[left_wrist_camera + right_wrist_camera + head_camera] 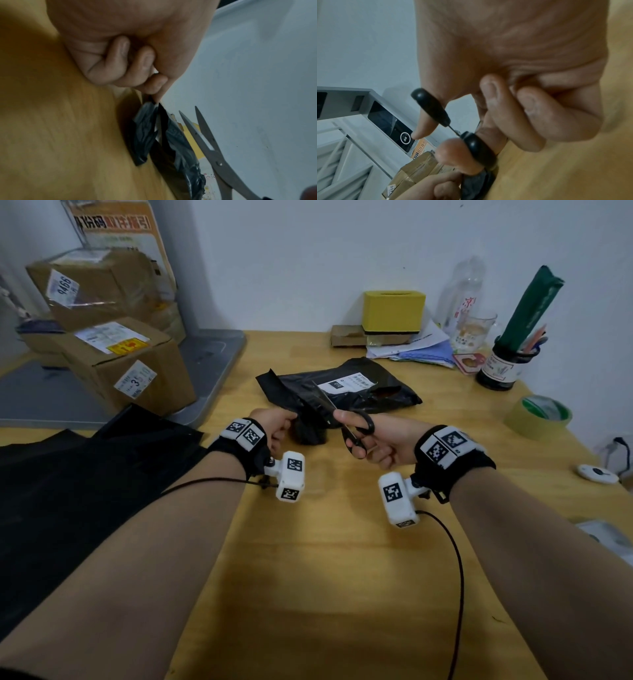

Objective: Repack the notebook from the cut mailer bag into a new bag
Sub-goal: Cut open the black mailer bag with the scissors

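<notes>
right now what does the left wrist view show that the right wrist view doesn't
Only the left wrist view shows the scissors' blades, parted beside the black mailer bag, and the left hand pinching the bag's edge.

Only the right wrist view shows the right hand with thumb and fingers through the black handle loops, plus cardboard boxes behind.

Both show the scissors, the bag's black plastic and the wooden table.

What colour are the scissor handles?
Black; the scissor handles show best in the right wrist view, on the right hand.
</notes>
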`<state>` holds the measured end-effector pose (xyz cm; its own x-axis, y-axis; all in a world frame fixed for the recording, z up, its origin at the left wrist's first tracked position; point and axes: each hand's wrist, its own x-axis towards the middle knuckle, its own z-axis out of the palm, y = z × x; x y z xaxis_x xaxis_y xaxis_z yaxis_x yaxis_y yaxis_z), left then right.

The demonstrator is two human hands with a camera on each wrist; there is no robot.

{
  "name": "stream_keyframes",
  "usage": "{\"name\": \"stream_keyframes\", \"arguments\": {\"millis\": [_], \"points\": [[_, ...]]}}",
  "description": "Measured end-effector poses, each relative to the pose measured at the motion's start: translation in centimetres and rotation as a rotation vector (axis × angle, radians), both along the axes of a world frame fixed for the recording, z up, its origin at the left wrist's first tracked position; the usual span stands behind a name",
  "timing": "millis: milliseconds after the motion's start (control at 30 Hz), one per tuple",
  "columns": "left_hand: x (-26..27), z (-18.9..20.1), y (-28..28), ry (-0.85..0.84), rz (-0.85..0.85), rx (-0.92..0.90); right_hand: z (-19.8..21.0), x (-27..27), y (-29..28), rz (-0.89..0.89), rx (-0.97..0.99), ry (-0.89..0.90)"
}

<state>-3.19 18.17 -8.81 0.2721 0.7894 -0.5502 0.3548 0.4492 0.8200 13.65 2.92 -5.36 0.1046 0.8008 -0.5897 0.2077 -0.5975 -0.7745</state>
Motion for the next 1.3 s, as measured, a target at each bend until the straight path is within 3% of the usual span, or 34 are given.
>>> {"name": "stream_keyframes", "arguments": {"millis": [333, 567, 667, 867, 1067, 1300], "points": [[0.0, 0.3, 1.1, -0.297, 0.208, 0.028, 0.1, -0.1, 0.6, 0.007, 0.004, -0.047], [0.3, -0.4, 1.9, -0.17, 0.307, 0.188, 0.3, -0.2, 0.8, 0.0, 0.025, -0.062], [0.3, -0.9, 2.3, -0.171, 0.322, 0.154, 0.3, -0.1, 0.8, -0.006, 0.03, -0.071], [0.3, -0.8, 3.1, -0.235, 0.174, -0.103, 0.3, -0.1, 1.2, -0.013, 0.022, -0.106], [0.6, -0.5, 3.1, -0.115, 0.216, 0.059, 0.5, -0.2, 1.3, 0.003, 0.013, -0.135], [-0.1, -1.1, 3.2, -0.116, 0.22, 0.046, 0.3, -0.6, 1.5, 0.027, -0.037, -0.149]]}}
